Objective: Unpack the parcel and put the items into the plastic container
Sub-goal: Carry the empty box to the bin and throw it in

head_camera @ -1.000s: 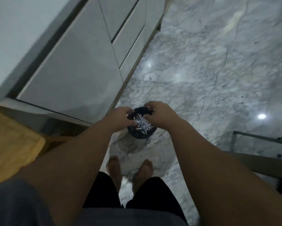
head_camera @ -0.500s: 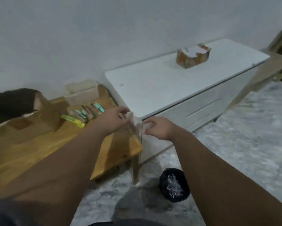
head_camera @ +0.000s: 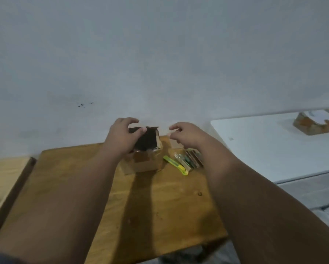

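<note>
A small cardboard parcel (head_camera: 144, 162) stands at the back of the wooden table (head_camera: 150, 206), its dark top flap raised. My left hand (head_camera: 120, 139) grips that flap, thumb on its front. My right hand (head_camera: 185, 136) hovers just right of the parcel, fingers apart and holding nothing. A clear plastic container (head_camera: 174, 143) stands by the wall behind my right hand, mostly hidden. To the right of the parcel, a yellow-green cutter (head_camera: 176, 164) and several small packaged items (head_camera: 191, 159) lie on the table.
A white cabinet (head_camera: 274, 147) stands to the right, with a torn cardboard box (head_camera: 316, 123) on top. A second wooden surface (head_camera: 1, 178) adjoins the table on the left. The grey wall is close behind the parcel.
The view swung up from a black bin of shredded paper on the floor to the table. Both hands left the bin; the left one took hold of the parcel's flap.
</note>
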